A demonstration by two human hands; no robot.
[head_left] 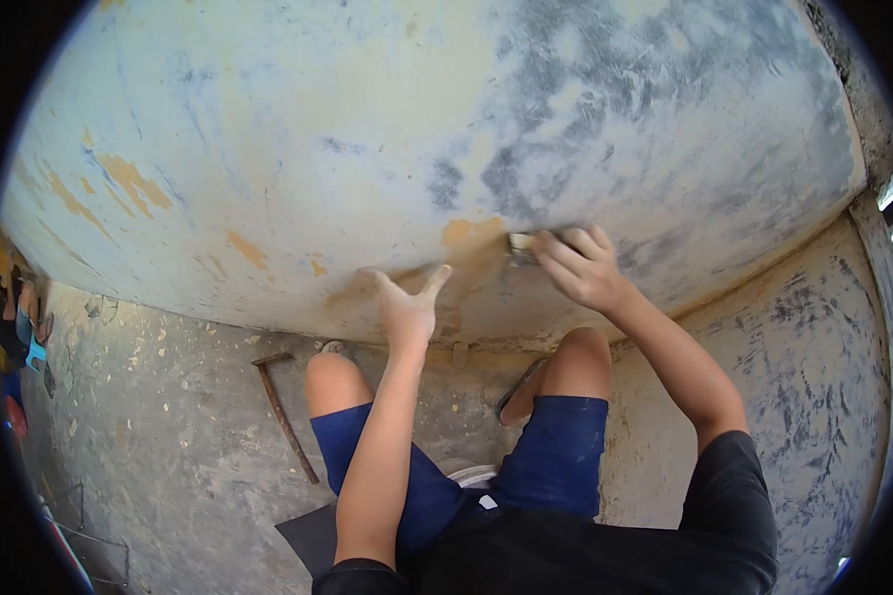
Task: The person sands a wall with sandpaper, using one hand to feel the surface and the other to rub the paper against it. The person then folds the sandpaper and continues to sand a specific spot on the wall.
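Observation:
In front of me stands a large curved panel (367, 188), pale green and white, with grey scuffs and orange-tan patches. My right hand (585, 270) has its fingers bent round a small pale-and-dark block (519, 248), pressed to the panel's lower part beside an orange patch; motion blurs it slightly. To its left, my left hand (407, 309) is near the lower panel, thumb and fingers spread apart, holding nothing. A tan smear runs across the surface behind this hand.
A hammer (286, 421) with a wooden handle lies on the concrete floor (189, 426) left of my knees. A dark grey sheet (310, 538) is by my left hip. At far left are a person's leg (27, 302) and a blue plastic object (36, 355). A scuffed panel (754, 397) borders the right.

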